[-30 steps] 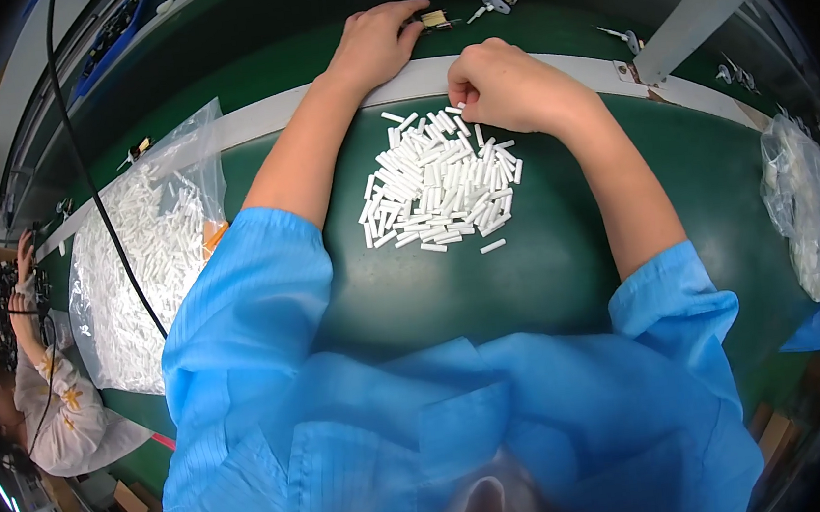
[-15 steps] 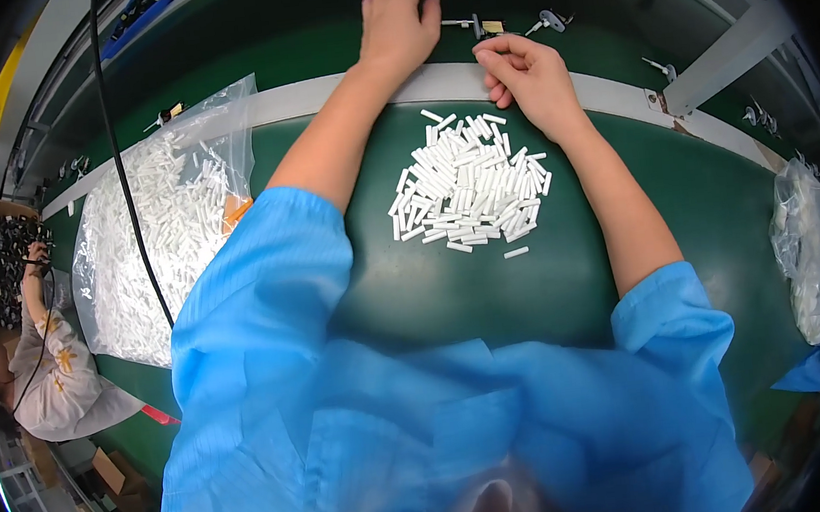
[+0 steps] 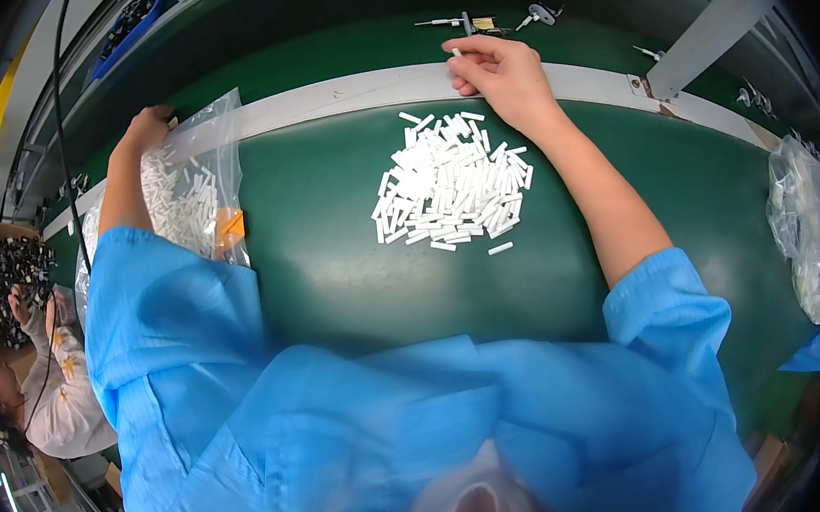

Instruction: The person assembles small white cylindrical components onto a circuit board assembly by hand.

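Observation:
My right hand (image 3: 502, 79) is closed in a pinch on a short white tube (image 3: 457, 52), whose end shows at the fingertips beyond the pale rail. Below that hand lies a loose pile of white tubes (image 3: 452, 183) on the green mat. Far to the left, my left hand (image 3: 143, 132) reaches over the rail with bent fingers closed around a small part (image 3: 172, 122). Most of that part is hidden by the fingers. A clear bag (image 3: 231, 165) full of similar white tubes lies under my left forearm.
Small assemblies with a white pin and grey disc (image 3: 539, 15) lie beyond the pale rail (image 3: 345, 92). At right stand a slanted post (image 3: 714, 34) and a clear plastic bag (image 3: 804, 228). A black cable (image 3: 61, 122) hangs at left, near another person (image 3: 62, 388) handling dark parts in a box.
My left hand has swung from above the tube pile to the far left, over the bag's top corner. My right hand stays near the rail, its tube end now visible.

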`<state>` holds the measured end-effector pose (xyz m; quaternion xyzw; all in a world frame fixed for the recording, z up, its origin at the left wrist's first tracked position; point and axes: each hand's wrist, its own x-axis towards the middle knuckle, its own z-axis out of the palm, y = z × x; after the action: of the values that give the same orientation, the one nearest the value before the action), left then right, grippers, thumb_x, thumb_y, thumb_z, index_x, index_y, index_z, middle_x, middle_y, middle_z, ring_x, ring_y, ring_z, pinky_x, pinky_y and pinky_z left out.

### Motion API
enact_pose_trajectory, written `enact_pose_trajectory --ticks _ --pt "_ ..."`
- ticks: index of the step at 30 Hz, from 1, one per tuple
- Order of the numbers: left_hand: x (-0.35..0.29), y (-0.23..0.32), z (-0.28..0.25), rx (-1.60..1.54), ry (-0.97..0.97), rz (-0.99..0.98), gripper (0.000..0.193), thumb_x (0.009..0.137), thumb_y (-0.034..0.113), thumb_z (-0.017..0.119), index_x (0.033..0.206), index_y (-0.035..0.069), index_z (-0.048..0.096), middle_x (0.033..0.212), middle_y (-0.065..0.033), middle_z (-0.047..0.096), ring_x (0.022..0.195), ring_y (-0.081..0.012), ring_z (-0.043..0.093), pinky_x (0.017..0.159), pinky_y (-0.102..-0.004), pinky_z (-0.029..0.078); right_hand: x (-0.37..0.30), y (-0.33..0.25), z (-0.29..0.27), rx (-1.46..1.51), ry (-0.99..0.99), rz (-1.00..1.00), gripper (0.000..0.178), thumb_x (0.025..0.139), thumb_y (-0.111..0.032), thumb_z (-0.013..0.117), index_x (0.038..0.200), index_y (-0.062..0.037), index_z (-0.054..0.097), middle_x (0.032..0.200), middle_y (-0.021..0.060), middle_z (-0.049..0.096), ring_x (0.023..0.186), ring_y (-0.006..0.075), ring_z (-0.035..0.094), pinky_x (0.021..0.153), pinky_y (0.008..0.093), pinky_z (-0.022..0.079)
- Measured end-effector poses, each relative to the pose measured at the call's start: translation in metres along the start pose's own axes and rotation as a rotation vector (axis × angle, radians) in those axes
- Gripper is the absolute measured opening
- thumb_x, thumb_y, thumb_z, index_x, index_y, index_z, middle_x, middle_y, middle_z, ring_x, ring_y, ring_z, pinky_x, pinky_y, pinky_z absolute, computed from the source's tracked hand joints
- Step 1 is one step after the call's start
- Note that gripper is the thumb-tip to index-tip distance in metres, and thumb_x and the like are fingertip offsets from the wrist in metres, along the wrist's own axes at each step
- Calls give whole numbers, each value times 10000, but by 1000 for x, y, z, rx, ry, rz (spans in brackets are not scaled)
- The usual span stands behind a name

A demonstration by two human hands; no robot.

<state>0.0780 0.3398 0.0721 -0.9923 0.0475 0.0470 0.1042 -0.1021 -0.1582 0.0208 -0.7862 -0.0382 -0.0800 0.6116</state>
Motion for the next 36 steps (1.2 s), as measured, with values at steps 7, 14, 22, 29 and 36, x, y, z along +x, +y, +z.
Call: enact_pose_trajectory --ticks 7,14,22,29,36 --pt "-13 29 -35 17 -61 86 284 811 155 603 1072 54 657 1009 -187 662 942 -323 638 843 -387 500 -7 -12 13 -91 2 -99 300 869 -113 639 1148 -5 620 792 54 653 664 87 608 648 228 520" --pt "-7 195 -67 -1256 111 301 339 967 160 459 1220 -65 480 1135 -173 598 952 -205 649 865 -290 522 -4 -11 11 -72 -14 -2 230 875 -175 645 998 19 656 762 36 649 632 77 581 597 208 486" --pt "-36 369 -33 -2690 -659 488 134 988 118 379 1010 3 445 891 -123 544 536 -88 362 466 -215 310 4 0 10 103 14 30 219 874 -195 641 926 16 662 733 26 637 591 63 541 542 199 449" --pt "-18 372 -17 -2856 -586 375 134 991 116 360 998 11 441 863 -118 527 515 -79 333 422 -200 250 4 3 12 -112 53 22 201 798 -200 669 866 -13 694 703 63 676 563 128 631 575 256 508" --pt "-22 380 -18 -2827 -572 424 120 982 92 347 995 12 435 874 -130 522 526 -81 332 429 -198 249 1 -3 13 -112 25 61 184 862 -172 649 905 6 668 714 13 634 568 54 523 526 192 436"
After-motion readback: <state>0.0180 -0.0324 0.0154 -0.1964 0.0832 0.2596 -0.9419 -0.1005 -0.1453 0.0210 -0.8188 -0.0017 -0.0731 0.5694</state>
